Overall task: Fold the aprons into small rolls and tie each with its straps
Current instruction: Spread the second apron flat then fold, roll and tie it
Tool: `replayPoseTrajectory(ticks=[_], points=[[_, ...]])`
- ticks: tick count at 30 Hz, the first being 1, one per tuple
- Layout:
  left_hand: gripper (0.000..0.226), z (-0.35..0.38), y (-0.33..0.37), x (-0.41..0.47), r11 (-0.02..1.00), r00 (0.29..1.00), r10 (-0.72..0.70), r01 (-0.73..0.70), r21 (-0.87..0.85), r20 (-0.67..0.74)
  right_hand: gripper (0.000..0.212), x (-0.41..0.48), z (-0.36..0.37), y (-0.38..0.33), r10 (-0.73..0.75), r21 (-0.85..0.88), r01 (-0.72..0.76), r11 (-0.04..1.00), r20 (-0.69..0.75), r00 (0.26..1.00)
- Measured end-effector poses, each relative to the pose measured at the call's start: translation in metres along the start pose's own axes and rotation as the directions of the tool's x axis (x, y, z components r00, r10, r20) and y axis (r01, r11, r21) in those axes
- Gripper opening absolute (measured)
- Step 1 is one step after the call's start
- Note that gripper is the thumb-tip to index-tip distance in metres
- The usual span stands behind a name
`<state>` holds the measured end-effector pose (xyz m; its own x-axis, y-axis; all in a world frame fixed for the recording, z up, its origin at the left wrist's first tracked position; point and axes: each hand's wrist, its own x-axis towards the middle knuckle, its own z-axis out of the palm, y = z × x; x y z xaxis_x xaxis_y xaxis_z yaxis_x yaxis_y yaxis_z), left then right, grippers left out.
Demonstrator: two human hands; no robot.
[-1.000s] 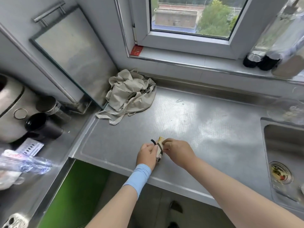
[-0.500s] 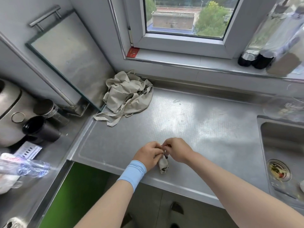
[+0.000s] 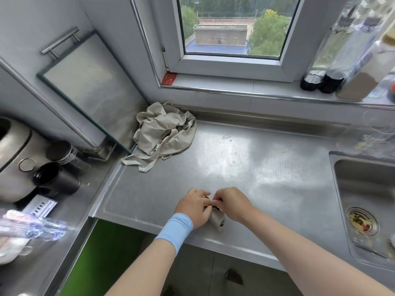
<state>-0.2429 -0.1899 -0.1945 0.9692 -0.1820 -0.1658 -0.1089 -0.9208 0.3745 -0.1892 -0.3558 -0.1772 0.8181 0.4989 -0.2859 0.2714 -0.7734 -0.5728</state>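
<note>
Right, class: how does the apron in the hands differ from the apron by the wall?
The held apron is a small tight roll; the apron by the wall is a loose crumpled heap. The left hand and right hand pinch the held apron; the apron by the wall lies untouched, straps trailing. Both are pale cloth on the steel counter.

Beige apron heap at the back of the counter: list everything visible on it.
The beige apron is a crumpled, unfolded heap of thin matte cloth, with a dark print showing in a fold on its right. Flat straps trail loose from its front left onto the steel counter. It lies in the counter's back-left corner, below the windowsill, apparently touching the leaning glass panel. Neither the left hand nor the right hand touches it; both hold a small roll at the near edge.
</note>
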Motion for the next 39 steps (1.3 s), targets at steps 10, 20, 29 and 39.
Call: replayPoseTrajectory(ticks=[10,20,29,39], points=[[0.034,0.007,0.026,-0.008,0.775,0.879,-0.379,0.472,-0.42,0.289,0.02,0.012,0.003,0.005,-0.307,-0.395,0.333,0.856,0.131,0.943],[0.027,0.02,0.043,-0.001,0.236,0.808,-0.448,0.519,-0.821,0.381,0.017,-0.007,0.016,0.03,-0.338,-0.257,0.308,0.916,-0.08,0.938],[0.011,0.027,0.059,0.006,0.192,0.718,-0.659,0.446,-0.874,0.222,0.017,-0.023,0.022,0.036,-0.254,-0.298,0.13,0.946,-0.428,0.867],[0.012,0.027,0.055,0.001,0.83,0.907,-0.274,0.055,-0.555,-0.32,0.012,-0.015,0.004,0.036,0.032,0.144,0.004,0.99,-0.242,0.97]])
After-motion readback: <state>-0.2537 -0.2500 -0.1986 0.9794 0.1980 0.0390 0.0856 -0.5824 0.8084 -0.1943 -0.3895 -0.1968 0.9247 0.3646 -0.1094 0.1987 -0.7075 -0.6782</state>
